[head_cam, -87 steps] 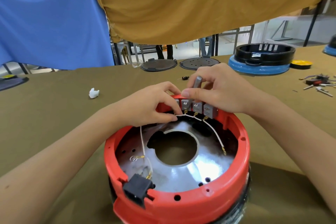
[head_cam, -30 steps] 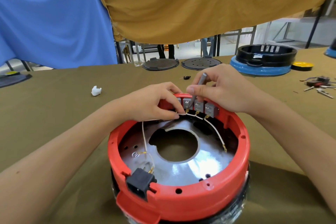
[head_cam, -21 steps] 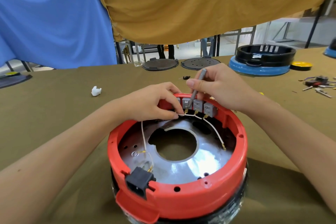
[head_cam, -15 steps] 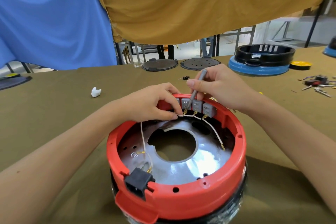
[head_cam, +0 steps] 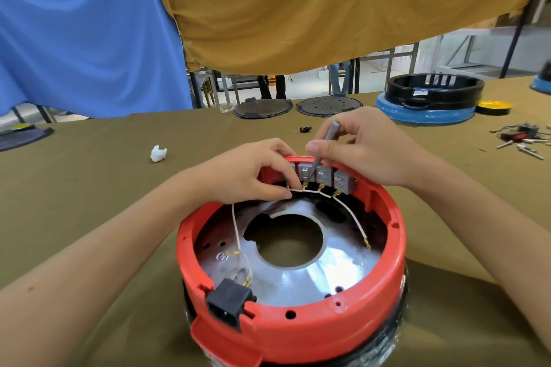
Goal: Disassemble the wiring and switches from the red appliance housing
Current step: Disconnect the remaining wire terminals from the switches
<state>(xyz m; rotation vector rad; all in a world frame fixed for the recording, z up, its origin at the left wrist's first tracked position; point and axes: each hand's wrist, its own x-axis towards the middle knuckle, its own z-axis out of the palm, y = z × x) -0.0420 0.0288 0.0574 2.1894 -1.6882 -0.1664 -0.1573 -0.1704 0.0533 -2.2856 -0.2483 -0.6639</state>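
A round red appliance housing [head_cam: 298,334] stands on the table right in front of me, open side up, with a shiny metal plate inside. Three grey switches [head_cam: 325,177] sit in a row on its far inner wall, linked by white wires [head_cam: 351,214] with brass terminals. My left hand [head_cam: 247,173] pinches a white wire at the leftmost switch terminal. My right hand [head_cam: 363,149] grips a thin grey tool [head_cam: 325,143] like a pen, its tip down between the switches. A black power socket [head_cam: 229,301] is set in the near rim.
An olive cloth covers the table [head_cam: 89,188]. A white crumpled scrap [head_cam: 158,153] lies at the left. Two dark round lids [head_cam: 328,104] and a black-and-blue housing [head_cam: 429,98] stand at the far edge. Loose screws and small parts [head_cam: 521,140] lie at the far right.
My right hand has tilted the grey tool and brought its tip down among the switch terminals. My left hand keeps pinching the same wire. The view shifted slightly.
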